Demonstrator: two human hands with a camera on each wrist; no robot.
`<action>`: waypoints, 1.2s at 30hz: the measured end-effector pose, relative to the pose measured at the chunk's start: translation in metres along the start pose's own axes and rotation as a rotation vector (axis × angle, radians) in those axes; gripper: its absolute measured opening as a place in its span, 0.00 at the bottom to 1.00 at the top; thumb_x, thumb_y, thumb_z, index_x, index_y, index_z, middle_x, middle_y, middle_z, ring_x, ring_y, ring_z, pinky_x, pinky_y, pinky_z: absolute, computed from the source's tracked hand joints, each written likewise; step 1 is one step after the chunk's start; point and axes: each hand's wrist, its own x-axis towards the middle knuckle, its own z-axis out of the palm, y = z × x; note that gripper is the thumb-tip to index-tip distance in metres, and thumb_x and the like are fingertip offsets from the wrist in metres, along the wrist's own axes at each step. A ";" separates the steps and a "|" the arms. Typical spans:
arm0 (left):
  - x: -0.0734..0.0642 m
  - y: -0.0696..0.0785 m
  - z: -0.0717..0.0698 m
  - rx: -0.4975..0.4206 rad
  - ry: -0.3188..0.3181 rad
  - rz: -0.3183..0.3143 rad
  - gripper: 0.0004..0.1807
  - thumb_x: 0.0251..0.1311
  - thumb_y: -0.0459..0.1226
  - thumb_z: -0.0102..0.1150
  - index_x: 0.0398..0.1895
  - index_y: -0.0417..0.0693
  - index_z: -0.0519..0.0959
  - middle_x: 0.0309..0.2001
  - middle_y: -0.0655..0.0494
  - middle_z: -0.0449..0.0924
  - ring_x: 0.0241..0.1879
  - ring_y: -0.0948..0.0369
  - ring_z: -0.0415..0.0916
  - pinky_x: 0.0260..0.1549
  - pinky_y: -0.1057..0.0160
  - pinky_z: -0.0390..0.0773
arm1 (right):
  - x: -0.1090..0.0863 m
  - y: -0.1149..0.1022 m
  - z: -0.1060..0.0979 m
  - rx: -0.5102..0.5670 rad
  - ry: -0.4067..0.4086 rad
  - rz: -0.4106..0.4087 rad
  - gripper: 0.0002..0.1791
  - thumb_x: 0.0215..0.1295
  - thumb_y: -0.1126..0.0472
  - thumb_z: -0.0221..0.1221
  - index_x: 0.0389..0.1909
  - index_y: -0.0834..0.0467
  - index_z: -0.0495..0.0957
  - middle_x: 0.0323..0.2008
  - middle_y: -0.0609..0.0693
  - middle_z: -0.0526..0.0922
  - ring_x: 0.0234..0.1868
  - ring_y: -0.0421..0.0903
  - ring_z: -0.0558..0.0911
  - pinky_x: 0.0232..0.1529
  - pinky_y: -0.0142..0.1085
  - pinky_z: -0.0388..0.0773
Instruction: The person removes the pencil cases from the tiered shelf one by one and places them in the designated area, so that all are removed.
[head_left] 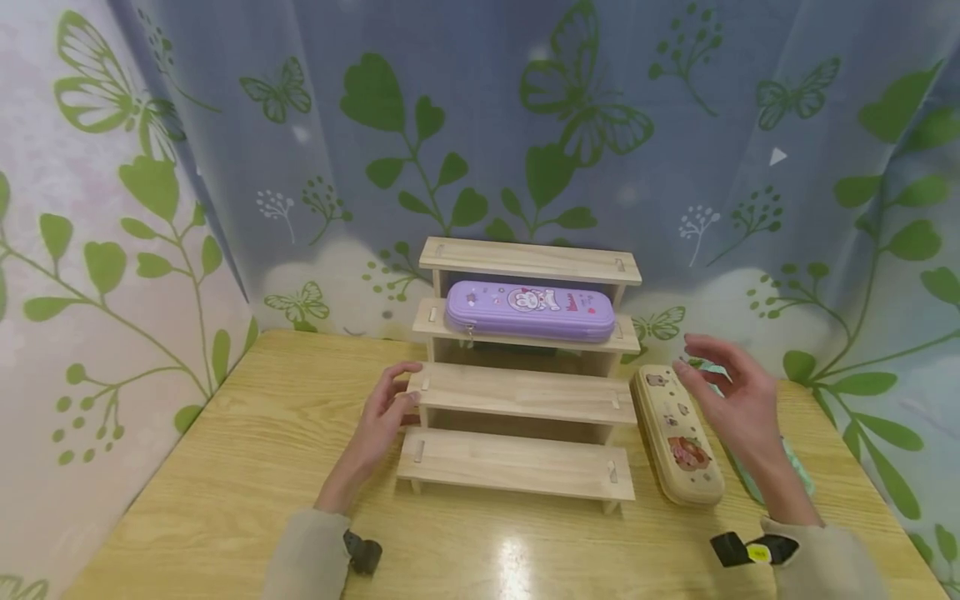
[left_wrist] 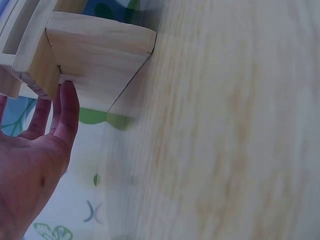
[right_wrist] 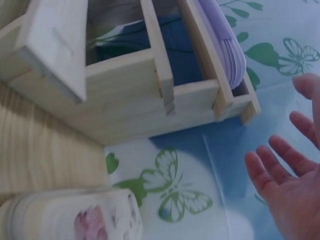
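Observation:
A stepped wooden shelf [head_left: 517, 392] with several tiers stands on the table. Lying along its second tier from the top is a purple pencil case [head_left: 531, 311] with a cartoon print and a zipper. My left hand [head_left: 382, 417] is at the left end of the tier below, fingertips touching the board's edge; in the left wrist view its fingers [left_wrist: 67, 112] reach up along the side panel. My right hand [head_left: 738, 396] hovers with parted, relaxed fingers and holds nothing. Below it lies a cream pencil case [head_left: 678, 437] with animal pictures, right of the shelf.
A mint-green case [head_left: 795, 467] lies beyond the cream one, partly hidden by my right hand and forearm. Behind the table hangs a blue curtain [head_left: 480, 125] printed with green leaves and butterflies. The wooden tabletop [head_left: 247, 467] extends left of the shelf.

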 end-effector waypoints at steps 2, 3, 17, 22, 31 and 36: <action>0.000 0.000 0.000 0.001 0.000 0.001 0.23 0.73 0.32 0.46 0.70 0.47 0.65 0.54 0.40 0.73 0.46 0.61 0.80 0.44 0.59 0.85 | 0.005 -0.002 0.006 0.005 0.004 -0.009 0.18 0.62 0.79 0.61 0.55 0.73 0.77 0.54 0.38 0.83 0.54 0.34 0.82 0.50 0.21 0.79; 0.000 0.000 0.000 0.001 0.000 0.002 0.23 0.73 0.32 0.46 0.70 0.46 0.65 0.54 0.40 0.73 0.46 0.61 0.80 0.44 0.59 0.85 | 0.008 -0.003 0.009 0.008 0.003 -0.014 0.19 0.62 0.80 0.61 0.54 0.74 0.77 0.54 0.38 0.83 0.54 0.34 0.82 0.50 0.21 0.79; 0.001 0.000 0.000 0.003 0.014 -0.002 0.23 0.73 0.31 0.46 0.69 0.46 0.66 0.53 0.41 0.74 0.45 0.61 0.80 0.42 0.59 0.85 | 0.037 -0.007 0.044 -0.021 -0.062 0.070 0.21 0.65 0.70 0.65 0.59 0.67 0.77 0.51 0.34 0.80 0.54 0.33 0.80 0.55 0.22 0.78; 0.001 -0.002 -0.001 0.007 0.012 -0.004 0.23 0.73 0.32 0.46 0.69 0.47 0.66 0.54 0.40 0.73 0.46 0.61 0.80 0.43 0.58 0.85 | 0.044 -0.008 0.053 -0.089 -0.104 0.104 0.23 0.66 0.65 0.67 0.61 0.65 0.77 0.55 0.47 0.81 0.57 0.40 0.80 0.57 0.21 0.76; 0.001 -0.003 -0.001 0.004 0.002 0.000 0.23 0.73 0.32 0.46 0.70 0.47 0.66 0.56 0.37 0.73 0.46 0.60 0.80 0.44 0.58 0.85 | 0.050 -0.005 0.066 -0.150 -0.211 0.128 0.29 0.65 0.61 0.68 0.67 0.60 0.74 0.63 0.63 0.78 0.63 0.62 0.77 0.66 0.58 0.72; 0.001 -0.003 -0.001 0.005 0.004 -0.002 0.23 0.73 0.32 0.46 0.69 0.46 0.66 0.56 0.37 0.73 0.46 0.61 0.80 0.43 0.59 0.85 | 0.052 -0.006 0.067 -0.189 -0.299 0.183 0.37 0.66 0.53 0.69 0.73 0.56 0.68 0.68 0.64 0.74 0.66 0.62 0.75 0.68 0.59 0.72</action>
